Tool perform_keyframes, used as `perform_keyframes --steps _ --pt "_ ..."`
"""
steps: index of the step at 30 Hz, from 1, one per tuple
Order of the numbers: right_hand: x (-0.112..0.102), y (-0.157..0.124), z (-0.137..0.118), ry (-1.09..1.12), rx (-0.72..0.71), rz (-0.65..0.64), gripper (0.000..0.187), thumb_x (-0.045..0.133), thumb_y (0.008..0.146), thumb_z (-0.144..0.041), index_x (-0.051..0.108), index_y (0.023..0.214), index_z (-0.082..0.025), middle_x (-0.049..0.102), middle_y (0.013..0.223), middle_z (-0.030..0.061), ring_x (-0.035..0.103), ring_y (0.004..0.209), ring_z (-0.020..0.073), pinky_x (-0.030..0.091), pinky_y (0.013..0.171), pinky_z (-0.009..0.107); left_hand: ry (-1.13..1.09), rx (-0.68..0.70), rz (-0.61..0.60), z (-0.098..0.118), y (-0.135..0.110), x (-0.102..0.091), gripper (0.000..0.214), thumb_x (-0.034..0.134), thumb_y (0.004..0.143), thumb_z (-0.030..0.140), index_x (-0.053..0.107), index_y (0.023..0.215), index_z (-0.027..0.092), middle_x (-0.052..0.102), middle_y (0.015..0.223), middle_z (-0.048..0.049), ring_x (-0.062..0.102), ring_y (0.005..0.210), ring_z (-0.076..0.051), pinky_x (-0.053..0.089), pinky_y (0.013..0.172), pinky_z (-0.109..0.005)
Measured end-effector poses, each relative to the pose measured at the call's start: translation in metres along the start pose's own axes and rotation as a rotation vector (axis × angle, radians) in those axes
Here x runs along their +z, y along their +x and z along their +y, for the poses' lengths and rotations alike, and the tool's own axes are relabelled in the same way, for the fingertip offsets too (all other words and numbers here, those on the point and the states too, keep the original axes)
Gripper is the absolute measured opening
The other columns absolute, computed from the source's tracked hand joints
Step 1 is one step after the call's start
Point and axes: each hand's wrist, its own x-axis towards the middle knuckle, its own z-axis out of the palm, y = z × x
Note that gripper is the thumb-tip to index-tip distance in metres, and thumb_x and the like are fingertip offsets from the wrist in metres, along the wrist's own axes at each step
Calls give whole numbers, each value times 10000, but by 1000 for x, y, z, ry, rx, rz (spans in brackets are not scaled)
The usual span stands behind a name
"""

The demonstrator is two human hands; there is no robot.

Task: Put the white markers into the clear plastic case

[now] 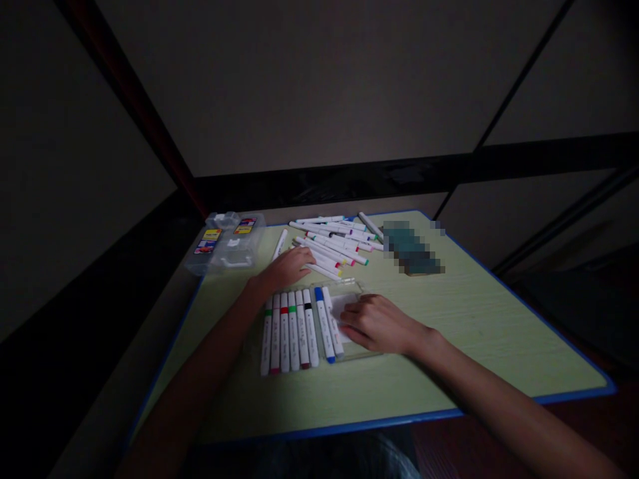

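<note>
My left hand (pixel 290 267) reaches to the near left edge of a loose pile of white markers (pixel 339 243). Its fingers bend down around the end of one marker. My right hand (pixel 377 322) rests over the right part of a clear plastic case (pixel 357 354), fingers curled inward; what they hold, if anything, is hidden. Just left of its fingertips lie a blue-banded marker (pixel 324 326) and a white marker (pixel 333 326), side by side in the case. Further left, several markers (pixel 293 332) with green, red and black bands stand in a neat row.
Open clear plastic boxes (pixel 234 246) with yellow labels sit at the table's far left corner. A blurred dark green flat object (pixel 412 247) lies to the right of the pile. The pale green table (pixel 479 346) has a blue edge, and a panelled wall (pixel 319 100) rises behind it.
</note>
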Motion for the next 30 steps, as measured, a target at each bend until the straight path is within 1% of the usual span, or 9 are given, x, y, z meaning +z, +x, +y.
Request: perform_keyframes --steps 7,12,18,23,30 --pt "-2 1 -2 -20 0 -34 221 398 864 -259 520 714 -153 557 664 12 435 536 104 203 541 296 17 -5 -17 1 -1 3 244 424 810 172 592 983 133 565 1020 -80 497 989 -181 372 915 -318" --pt "-1 0 -1 -5 -13 -3 229 391 870 -257 520 714 -151 545 659 7 433 532 99 209 539 297 29 -1 -20 0 -1 5 244 427 807 157 593 983 128 563 1028 -85 491 1000 -184 366 925 -319" --pt "-1 0 -1 -11 -16 -20 240 381 875 -255 527 716 -152 536 660 9 443 543 105 228 546 302 37 23 3 -8 -4 8 257 420 811 169 582 1009 138 562 1040 -80 481 1020 -180 362 934 -324" --pt "-1 1 -1 26 -19 4 238 383 875 -255 532 722 -149 523 657 8 440 548 104 245 554 301 37 24 -9 -12 -5 8 249 425 806 176 598 984 158 566 1018 -66 497 990 -177 372 912 -325" --pt "-2 1 -1 -4 -12 -51 236 378 880 -251 527 726 -151 543 676 15 454 556 107 249 553 292 12 30 -19 -12 -5 5 217 431 797 169 585 949 149 576 994 -63 503 969 -178 378 895 -316"
